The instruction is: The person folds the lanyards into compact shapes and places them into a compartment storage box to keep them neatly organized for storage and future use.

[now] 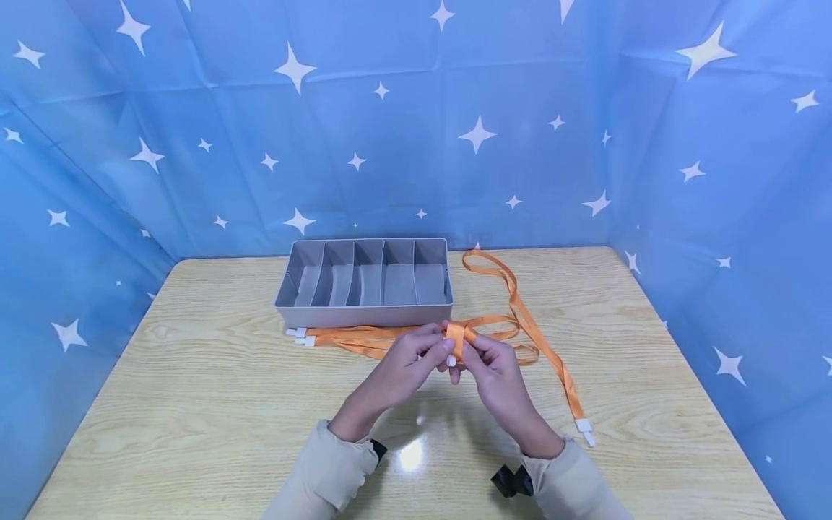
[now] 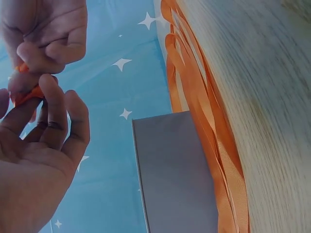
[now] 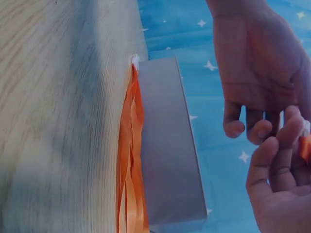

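Close in front of the grey box's right corner, both hands hold a flat orange lanyard (image 1: 456, 339) wound into a short, compact bundle. My left hand (image 1: 416, 359) pinches its left side, where a small white end piece (image 1: 451, 360) pokes out below. On the other side my right hand (image 1: 495, 368) grips the bundle between thumb and fingers. In the left wrist view, a bit of orange strap (image 2: 35, 94) shows between the fingertips of both hands. The right wrist view catches only an orange edge (image 3: 305, 147) of it at the far right.
Behind the hands stands a grey box (image 1: 364, 316) with several divided compartments. More orange lanyards (image 1: 360, 336) with white clips (image 1: 302, 336) lie along its front. Another lanyard (image 1: 539, 336) stretches across the right side, its white clip (image 1: 585, 430) toward me. A blue starred curtain (image 1: 390, 144) surrounds the table.
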Demonstrator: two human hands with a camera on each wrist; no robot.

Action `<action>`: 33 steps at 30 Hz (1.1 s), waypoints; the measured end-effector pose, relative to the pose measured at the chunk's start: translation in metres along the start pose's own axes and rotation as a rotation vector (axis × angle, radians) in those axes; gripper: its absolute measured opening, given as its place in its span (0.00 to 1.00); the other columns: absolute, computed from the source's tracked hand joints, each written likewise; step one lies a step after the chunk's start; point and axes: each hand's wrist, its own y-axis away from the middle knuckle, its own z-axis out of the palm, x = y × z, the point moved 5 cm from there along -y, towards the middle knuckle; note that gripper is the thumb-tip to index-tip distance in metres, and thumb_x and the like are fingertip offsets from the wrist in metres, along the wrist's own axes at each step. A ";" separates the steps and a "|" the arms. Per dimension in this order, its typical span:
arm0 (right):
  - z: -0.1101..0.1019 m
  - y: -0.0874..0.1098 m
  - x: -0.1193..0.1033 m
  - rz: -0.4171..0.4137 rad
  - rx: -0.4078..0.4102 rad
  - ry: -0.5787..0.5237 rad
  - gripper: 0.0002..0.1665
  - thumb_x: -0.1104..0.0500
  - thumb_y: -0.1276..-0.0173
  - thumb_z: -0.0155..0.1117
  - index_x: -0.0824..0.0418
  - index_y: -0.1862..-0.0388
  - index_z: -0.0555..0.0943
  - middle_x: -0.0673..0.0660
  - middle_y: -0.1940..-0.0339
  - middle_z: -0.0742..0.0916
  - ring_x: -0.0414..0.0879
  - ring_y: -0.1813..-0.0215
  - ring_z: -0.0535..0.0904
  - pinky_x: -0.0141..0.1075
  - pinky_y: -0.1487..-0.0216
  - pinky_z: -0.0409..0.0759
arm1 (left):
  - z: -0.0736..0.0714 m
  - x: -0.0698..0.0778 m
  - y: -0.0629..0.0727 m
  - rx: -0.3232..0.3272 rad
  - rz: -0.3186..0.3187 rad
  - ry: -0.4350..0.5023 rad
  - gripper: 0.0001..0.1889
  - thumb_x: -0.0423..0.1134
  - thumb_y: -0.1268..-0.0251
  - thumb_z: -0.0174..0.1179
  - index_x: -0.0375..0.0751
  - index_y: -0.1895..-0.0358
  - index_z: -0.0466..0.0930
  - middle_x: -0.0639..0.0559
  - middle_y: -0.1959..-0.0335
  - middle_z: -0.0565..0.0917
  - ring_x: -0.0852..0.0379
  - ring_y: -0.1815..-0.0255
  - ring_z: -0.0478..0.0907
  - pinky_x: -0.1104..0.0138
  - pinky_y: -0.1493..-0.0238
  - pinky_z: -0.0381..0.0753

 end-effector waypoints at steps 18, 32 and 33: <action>0.000 -0.001 -0.005 0.022 -0.145 0.023 0.23 0.63 0.18 0.44 0.75 0.32 0.70 0.61 0.81 0.82 0.43 0.79 0.77 0.35 0.77 0.77 | -0.006 -0.001 0.002 -0.027 -0.016 0.119 0.13 0.34 0.24 0.54 0.34 0.68 0.83 0.50 0.68 0.76 0.60 0.69 0.74 0.67 0.66 0.78; 0.005 -0.006 -0.009 -0.039 -0.255 0.007 0.19 0.66 0.18 0.38 0.77 0.41 0.72 0.65 0.73 0.82 0.50 0.77 0.75 0.37 0.69 0.78 | -0.010 -0.006 0.002 0.092 -0.066 0.149 0.10 0.33 0.25 0.56 0.29 0.58 0.84 0.43 0.68 0.82 0.51 0.70 0.77 0.54 0.63 0.85; 0.005 -0.006 -0.010 -0.050 -0.260 0.010 0.19 0.67 0.19 0.38 0.78 0.44 0.73 0.65 0.72 0.81 0.50 0.77 0.75 0.37 0.68 0.78 | -0.010 -0.006 0.002 0.097 -0.071 0.156 0.10 0.33 0.25 0.56 0.28 0.59 0.84 0.42 0.68 0.82 0.50 0.70 0.78 0.53 0.62 0.85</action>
